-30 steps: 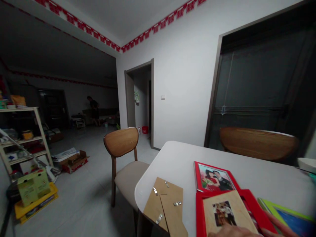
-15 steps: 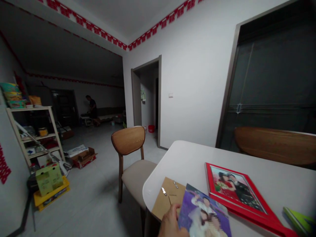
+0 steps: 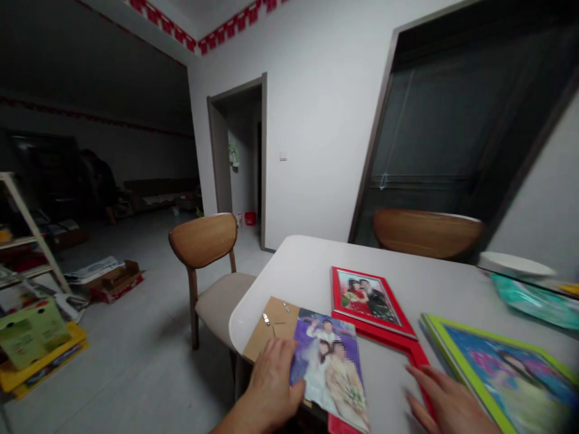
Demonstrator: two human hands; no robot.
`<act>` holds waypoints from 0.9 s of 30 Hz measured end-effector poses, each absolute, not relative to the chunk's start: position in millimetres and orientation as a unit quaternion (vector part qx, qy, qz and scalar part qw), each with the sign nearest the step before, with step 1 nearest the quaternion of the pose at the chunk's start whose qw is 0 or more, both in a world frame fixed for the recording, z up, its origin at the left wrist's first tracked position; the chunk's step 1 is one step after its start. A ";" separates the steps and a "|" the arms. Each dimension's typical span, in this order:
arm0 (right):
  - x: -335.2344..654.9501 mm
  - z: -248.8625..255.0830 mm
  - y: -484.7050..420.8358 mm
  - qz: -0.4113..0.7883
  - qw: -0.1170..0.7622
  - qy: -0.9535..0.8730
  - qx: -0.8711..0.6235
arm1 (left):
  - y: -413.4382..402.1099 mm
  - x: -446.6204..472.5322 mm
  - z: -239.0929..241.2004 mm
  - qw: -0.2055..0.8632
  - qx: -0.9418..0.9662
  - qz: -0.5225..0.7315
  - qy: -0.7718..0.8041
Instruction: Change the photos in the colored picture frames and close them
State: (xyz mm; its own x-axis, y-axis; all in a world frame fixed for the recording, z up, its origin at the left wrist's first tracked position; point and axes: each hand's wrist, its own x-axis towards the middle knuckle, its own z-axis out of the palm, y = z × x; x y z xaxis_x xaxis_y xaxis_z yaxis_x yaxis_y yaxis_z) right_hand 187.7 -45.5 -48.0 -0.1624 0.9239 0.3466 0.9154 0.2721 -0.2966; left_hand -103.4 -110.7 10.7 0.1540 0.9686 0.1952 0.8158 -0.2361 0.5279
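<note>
My left hand [image 3: 274,380] is closed at the left edge of a wedding photo print [image 3: 330,374] with a purple background, its thumb over the lower left corner. Under that hand and the print's left side lies a brown backing board [image 3: 262,328] with small metal clips. An empty red photo frame [image 3: 420,355] rests on the table, partly covered by the print. My right hand [image 3: 452,398] hovers at that frame's right side, fingers apart and holding nothing. Beyond is a red framed photo [image 3: 368,301] of a couple. To the right lies a green framed photo [image 3: 506,374].
The white table [image 3: 298,265] has a white dish [image 3: 515,264] and a teal plastic bag [image 3: 538,298] at its right. Wooden chairs stand at the left [image 3: 205,241] and far side [image 3: 425,232]. Boxes and a shelf are on the left. A person [image 3: 97,181] stands in the dark room behind.
The view has turned right and down. My left hand and the print now sit lower over the board, and my right hand has come into view beside the empty red frame.
</note>
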 end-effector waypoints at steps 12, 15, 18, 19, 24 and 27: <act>135.0 -14.2 -77.8 0.131 0.209 -0.774 -0.583 | -106.3 -78.5 -1.4 0.124 0.839 0.169 0.502; 124.5 -9.2 -80.0 0.212 0.269 -0.751 -0.565 | -102.1 -80.7 -5.4 0.103 0.839 0.228 0.483; 117.5 -2.7 -79.2 0.304 0.333 -0.714 -0.535 | -94.1 -89.6 8.3 0.096 0.802 0.346 0.479; 115.3 -0.6 -78.8 0.336 0.352 -0.697 -0.526 | -90.9 -92.7 16.3 0.105 0.770 0.397 0.489; 98.0 4.1 -78.1 0.536 0.426 -0.534 -0.495 | -80.9 -86.6 46.3 0.320 0.532 0.620 0.479; 91.4 4.0 -75.4 0.610 0.517 -0.401 -0.447 | -87.2 -62.1 37.7 0.493 0.425 0.659 0.376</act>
State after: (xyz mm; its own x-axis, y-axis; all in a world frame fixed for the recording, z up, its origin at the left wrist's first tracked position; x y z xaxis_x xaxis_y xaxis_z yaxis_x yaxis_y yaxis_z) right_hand 91.4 -75.4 4.0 -0.0651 0.9893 -0.1306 -0.2714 -0.1435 -0.9517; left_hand -62.1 -87.2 37.7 -0.1519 0.9701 0.1895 -0.3294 -0.2305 0.9156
